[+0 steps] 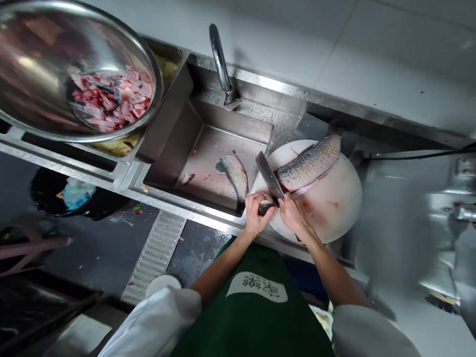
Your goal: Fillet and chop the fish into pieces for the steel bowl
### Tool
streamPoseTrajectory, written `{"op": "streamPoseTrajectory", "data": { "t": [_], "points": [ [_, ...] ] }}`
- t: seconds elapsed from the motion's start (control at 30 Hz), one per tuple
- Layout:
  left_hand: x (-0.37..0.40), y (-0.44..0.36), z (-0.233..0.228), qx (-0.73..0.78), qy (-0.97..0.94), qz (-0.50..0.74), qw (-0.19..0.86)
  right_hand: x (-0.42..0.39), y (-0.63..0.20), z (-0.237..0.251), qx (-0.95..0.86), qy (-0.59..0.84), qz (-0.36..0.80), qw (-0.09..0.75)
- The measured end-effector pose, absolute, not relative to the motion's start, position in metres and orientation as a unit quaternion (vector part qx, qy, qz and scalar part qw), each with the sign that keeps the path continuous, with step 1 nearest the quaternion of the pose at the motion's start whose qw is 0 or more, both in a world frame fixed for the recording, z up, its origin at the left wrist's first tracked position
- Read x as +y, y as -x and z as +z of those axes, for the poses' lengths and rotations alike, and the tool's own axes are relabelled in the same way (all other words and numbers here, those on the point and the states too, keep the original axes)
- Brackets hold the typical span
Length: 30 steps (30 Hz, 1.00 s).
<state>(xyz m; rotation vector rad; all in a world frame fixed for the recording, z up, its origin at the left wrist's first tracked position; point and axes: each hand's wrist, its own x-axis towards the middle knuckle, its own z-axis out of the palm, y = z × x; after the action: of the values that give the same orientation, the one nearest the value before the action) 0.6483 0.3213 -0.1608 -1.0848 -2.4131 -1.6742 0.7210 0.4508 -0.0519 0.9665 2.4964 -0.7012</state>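
Observation:
A scaly grey fish half lies on a round white cutting board, its cut side facing right. My left hand is closed around the dark handle of a cleaver, whose blade points up and left beside the fish's near end. My right hand rests on the board at the fish's near end, fingers bent against the pink flesh. A second fish piece lies in the steel sink just left of the board.
A large steel bowl holding several pink cut fish pieces sits at upper left over a tray. A tap stands behind the sink. A metal machine is at right. A floor grate lies below the counter.

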Motion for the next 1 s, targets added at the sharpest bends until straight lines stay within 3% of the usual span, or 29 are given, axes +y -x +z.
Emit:
{"op": "streamPoseTrajectory", "data": {
  "t": [0.23,0.43,0.67,0.87,1.0],
  "points": [
    [0.310,-0.647,-0.179,-0.789,0.314,-0.528,-0.005,0.434,-0.721,-0.026,0.896,-0.400,-0.181,0.071],
    [0.308,-0.640,-0.174,-0.791,0.336,-0.511,0.004,0.429,-0.707,-0.063,0.869,-0.401,-0.240,0.164],
    [0.302,-0.639,-0.166,-0.785,0.336,-0.519,-0.046,0.452,-0.710,-0.069,0.842,-0.393,-0.339,0.146],
    [0.296,-0.640,-0.174,-0.757,0.319,-0.568,-0.052,0.431,-0.709,-0.025,0.875,-0.396,-0.250,0.125],
    [0.297,-0.642,-0.178,-0.760,0.304,-0.573,-0.043,0.412,-0.705,-0.028,0.868,-0.433,-0.213,0.116]
  ]
}}
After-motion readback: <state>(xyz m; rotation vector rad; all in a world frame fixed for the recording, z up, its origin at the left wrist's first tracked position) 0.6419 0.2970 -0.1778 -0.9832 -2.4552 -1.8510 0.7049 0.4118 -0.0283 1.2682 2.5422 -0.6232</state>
